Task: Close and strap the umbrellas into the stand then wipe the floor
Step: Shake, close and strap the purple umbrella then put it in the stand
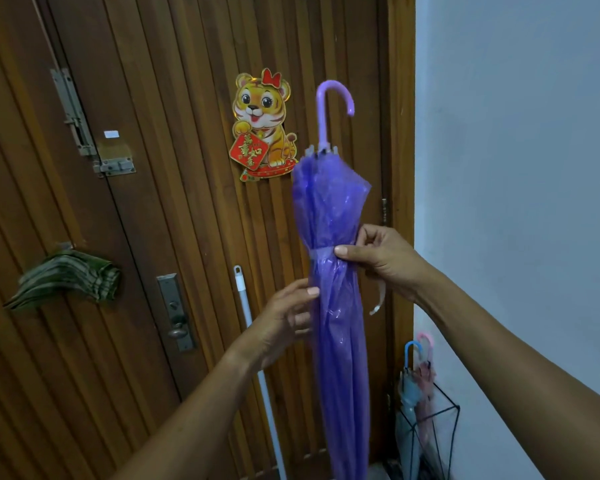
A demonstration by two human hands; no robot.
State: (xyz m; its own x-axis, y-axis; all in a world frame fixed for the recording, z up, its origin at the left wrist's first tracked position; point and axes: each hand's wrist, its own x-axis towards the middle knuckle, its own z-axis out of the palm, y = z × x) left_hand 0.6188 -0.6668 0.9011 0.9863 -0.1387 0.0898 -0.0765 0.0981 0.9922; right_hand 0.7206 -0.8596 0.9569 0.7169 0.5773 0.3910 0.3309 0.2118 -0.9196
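A ribbed brown wooden door bearing a tiger sticker adjoins a pale blue wall.

purple umbrella closed, upright, strap wrapped

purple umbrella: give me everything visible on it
The purple umbrella is closed, its translucent plastic canopy loosely gathered. It is held upright with its lilac hook handle on top, and the tip runs out of frame below. A pale strap wraps its middle, loose end dangling. The right hand pinches it at the strap; the left hand holds the canopy just below.
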